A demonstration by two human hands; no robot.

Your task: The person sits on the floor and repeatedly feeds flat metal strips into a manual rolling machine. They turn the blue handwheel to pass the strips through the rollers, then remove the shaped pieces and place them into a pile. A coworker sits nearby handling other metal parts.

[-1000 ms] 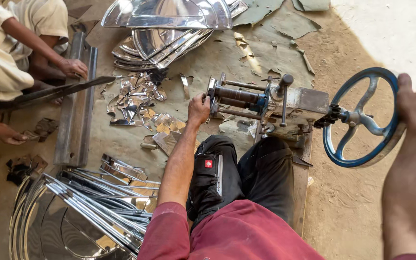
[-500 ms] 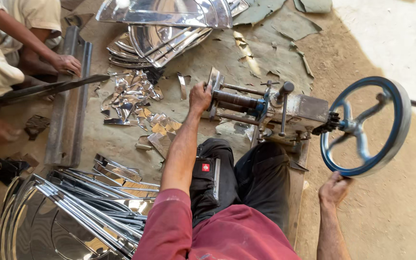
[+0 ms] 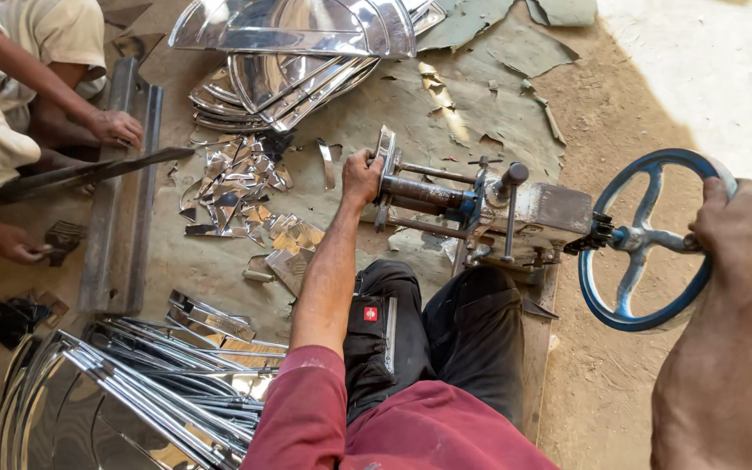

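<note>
A hand-cranked metal machine [image 3: 515,213] with rollers sits on the ground in front of my knees. My left hand [image 3: 361,177] grips its round end plate [image 3: 386,161] at the left. My right hand [image 3: 735,222] is closed on the rim of the blue hand wheel [image 3: 646,239] at the machine's right end, near the wheel's upper right. My legs in black trousers lie under the machine.
Shiny sheet-metal offcuts [image 3: 237,187] litter the ground left of the machine. Curved polished metal pieces are stacked at the top [image 3: 298,39] and lower left [image 3: 115,400]. Another person [image 3: 19,78] sits at the left beside a steel rail [image 3: 124,187].
My right hand has swung from the bottom of the blue wheel up to its upper right rim. My left hand stays on the end plate.
</note>
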